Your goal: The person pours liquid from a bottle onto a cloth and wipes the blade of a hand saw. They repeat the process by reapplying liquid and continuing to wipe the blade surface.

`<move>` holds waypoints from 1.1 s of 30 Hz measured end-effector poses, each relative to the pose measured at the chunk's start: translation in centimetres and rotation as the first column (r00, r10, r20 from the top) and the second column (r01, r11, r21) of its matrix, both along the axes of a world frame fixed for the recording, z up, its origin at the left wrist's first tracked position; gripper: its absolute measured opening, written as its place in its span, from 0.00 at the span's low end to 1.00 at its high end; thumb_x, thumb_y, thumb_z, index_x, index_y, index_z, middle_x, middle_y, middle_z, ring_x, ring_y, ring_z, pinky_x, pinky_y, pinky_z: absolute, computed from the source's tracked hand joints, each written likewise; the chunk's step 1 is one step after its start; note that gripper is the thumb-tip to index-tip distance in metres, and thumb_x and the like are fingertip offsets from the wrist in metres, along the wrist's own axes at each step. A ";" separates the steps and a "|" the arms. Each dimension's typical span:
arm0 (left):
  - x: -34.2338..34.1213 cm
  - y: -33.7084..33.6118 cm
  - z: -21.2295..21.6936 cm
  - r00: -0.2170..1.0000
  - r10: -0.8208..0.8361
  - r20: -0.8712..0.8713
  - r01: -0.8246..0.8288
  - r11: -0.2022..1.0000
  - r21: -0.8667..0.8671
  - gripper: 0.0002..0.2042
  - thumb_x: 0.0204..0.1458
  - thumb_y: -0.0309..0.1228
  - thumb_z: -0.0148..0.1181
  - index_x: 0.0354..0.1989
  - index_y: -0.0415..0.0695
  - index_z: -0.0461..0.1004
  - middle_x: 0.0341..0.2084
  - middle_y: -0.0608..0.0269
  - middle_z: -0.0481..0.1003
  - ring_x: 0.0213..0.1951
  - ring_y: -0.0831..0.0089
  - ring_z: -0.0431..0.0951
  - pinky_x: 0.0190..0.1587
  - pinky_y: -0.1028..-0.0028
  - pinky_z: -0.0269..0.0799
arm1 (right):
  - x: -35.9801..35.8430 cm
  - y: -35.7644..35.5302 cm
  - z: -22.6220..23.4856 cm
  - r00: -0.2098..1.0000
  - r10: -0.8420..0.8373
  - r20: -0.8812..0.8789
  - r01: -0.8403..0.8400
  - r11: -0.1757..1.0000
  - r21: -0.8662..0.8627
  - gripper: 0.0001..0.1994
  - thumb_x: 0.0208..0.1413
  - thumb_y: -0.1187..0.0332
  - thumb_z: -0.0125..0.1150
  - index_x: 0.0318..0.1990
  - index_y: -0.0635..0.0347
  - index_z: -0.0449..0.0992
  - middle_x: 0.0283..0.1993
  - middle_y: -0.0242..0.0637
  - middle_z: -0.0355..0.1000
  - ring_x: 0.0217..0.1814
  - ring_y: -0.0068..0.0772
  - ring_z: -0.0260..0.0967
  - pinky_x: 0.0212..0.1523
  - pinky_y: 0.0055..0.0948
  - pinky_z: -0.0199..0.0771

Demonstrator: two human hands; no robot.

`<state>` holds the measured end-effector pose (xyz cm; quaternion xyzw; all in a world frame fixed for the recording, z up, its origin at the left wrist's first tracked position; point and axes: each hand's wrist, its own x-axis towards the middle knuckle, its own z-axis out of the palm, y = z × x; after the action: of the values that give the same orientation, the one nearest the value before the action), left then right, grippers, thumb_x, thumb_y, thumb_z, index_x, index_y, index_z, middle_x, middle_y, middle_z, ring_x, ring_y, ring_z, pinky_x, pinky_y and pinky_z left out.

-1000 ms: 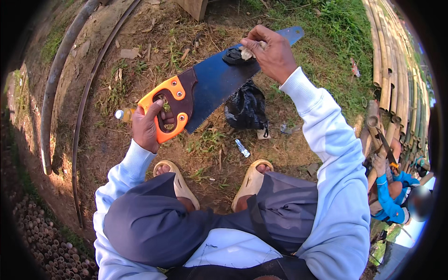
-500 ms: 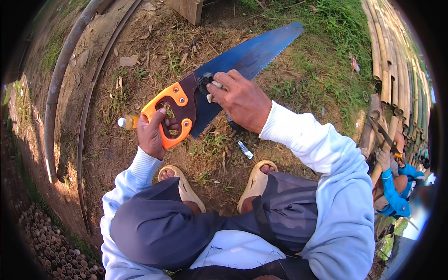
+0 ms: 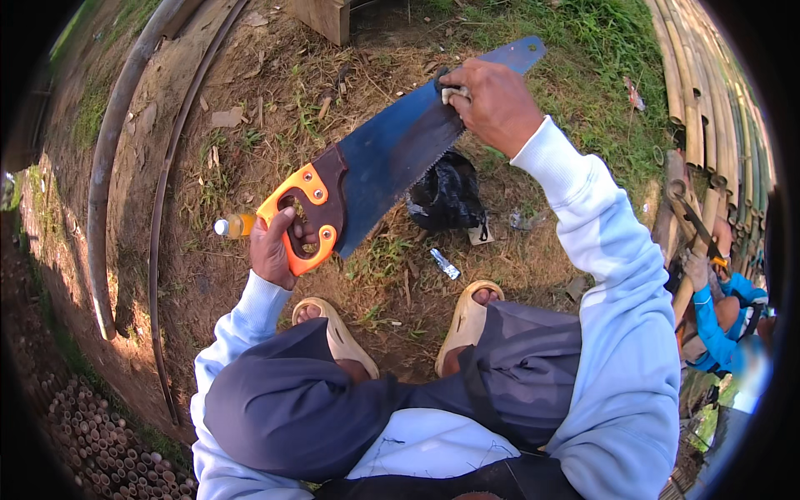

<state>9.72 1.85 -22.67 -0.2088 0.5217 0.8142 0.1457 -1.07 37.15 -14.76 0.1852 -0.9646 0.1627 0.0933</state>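
I am gripping the one handsaw (image 3: 392, 158) over the ground, my left hand (image 3: 275, 246) closed through its orange handle, my right hand (image 3: 496, 104) pinching a small pale piece (image 3: 454, 93) against the blade. My fingers could slip onto the teeth. One black bag (image 3: 446, 196) is lying below, two sandals by it.

A pale blue long-sleeved top (image 3: 617, 333) with ribbed cuffs is worn, with dark navy trousers (image 3: 292, 408) and beige slip-on sandals (image 3: 468, 321).
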 end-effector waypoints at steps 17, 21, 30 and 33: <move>2.0 -2.7 -3.5 0.995 -0.060 0.085 0.061 0.998 -0.008 0.12 0.58 0.31 0.61 0.48 0.41 0.71 0.20 0.66 0.71 0.22 0.73 0.77 0.24 0.72 0.80 | -0.9 3.7 0.7 0.992 -0.119 0.037 0.112 0.980 0.164 0.10 0.53 0.69 0.62 0.39 0.65 0.82 0.37 0.47 0.76 0.42 0.52 0.77 0.46 0.47 0.77; 2.1 -2.8 -4.0 0.993 -0.064 0.095 0.064 0.998 0.004 0.11 0.59 0.32 0.61 0.47 0.43 0.71 0.20 0.67 0.71 0.21 0.74 0.77 0.23 0.74 0.79 | 0.4 0.5 1.5 0.962 -0.085 0.259 0.024 0.973 0.231 0.11 0.53 0.66 0.64 0.35 0.67 0.82 0.36 0.52 0.76 0.41 0.54 0.77 0.46 0.48 0.78; 2.4 -2.1 -3.3 0.996 -0.052 0.076 0.056 0.997 -0.055 0.09 0.59 0.33 0.60 0.44 0.45 0.71 0.20 0.69 0.70 0.19 0.76 0.74 0.22 0.76 0.75 | 4.4 -6.1 -0.8 0.935 0.181 0.303 -0.195 0.981 0.015 0.10 0.51 0.71 0.69 0.38 0.69 0.79 0.44 0.53 0.70 0.39 0.55 0.77 0.42 0.45 0.81; 2.2 -1.7 -3.0 0.995 -0.042 0.092 0.049 0.996 -0.074 0.09 0.59 0.32 0.59 0.45 0.45 0.71 0.21 0.69 0.71 0.20 0.77 0.75 0.23 0.76 0.76 | 6.0 -9.3 -1.2 0.900 0.235 0.368 -0.229 0.972 -0.059 0.09 0.51 0.72 0.68 0.37 0.68 0.77 0.43 0.52 0.68 0.36 0.54 0.77 0.38 0.45 0.80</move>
<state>11.96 0.14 -25.63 -0.2390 0.5497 0.7800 0.1798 4.95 27.87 -15.99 0.2637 -0.9346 0.2118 -0.1102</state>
